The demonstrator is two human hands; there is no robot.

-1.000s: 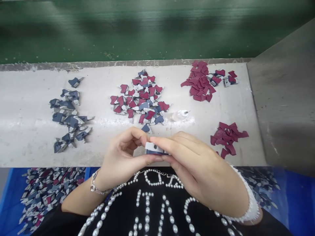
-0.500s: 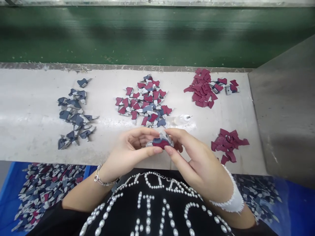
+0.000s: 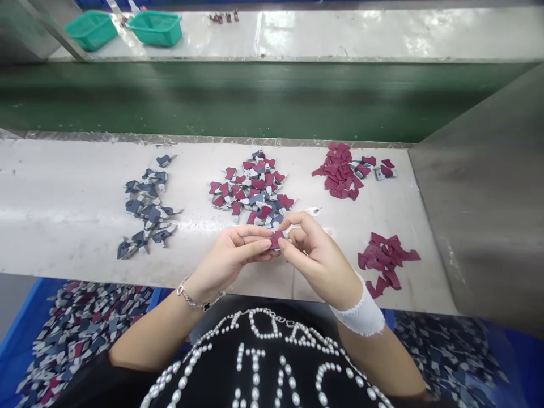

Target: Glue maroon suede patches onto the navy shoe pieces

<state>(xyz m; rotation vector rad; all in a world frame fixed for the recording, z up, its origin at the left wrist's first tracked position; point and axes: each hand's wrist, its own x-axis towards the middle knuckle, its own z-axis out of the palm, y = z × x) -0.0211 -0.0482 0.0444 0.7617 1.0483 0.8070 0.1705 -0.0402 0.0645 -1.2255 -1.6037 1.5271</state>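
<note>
A small plastic part with a maroon face and a light grey edge [image 3: 277, 240] is between my hands above the front of the worktable. My left hand [image 3: 232, 255] is closed on its left side, thumb on top. My right hand [image 3: 318, 255] pinches its right side with thumb and index finger. Just beyond my fingers lies a heap of grey, blue and maroon parts [image 3: 257, 184]. Behind my right hand a clear needle-tipped bottle [image 3: 313, 211] is mostly hidden.
Blue-grey parts [image 3: 149, 212] form a group at the left. Maroon pieces lie in a far pile [image 3: 338, 175] and a near pile [image 3: 385, 258]. A metal panel [image 3: 484, 187] borders the right. Below are parts-filled blue bins [image 3: 17, 334]; green baskets [image 3: 157, 31] stand beyond.
The part has been turned so its maroon face points up. My right hand's grip has shifted. The camera view has tilted up, bringing the far shelf and green baskets into sight.
</note>
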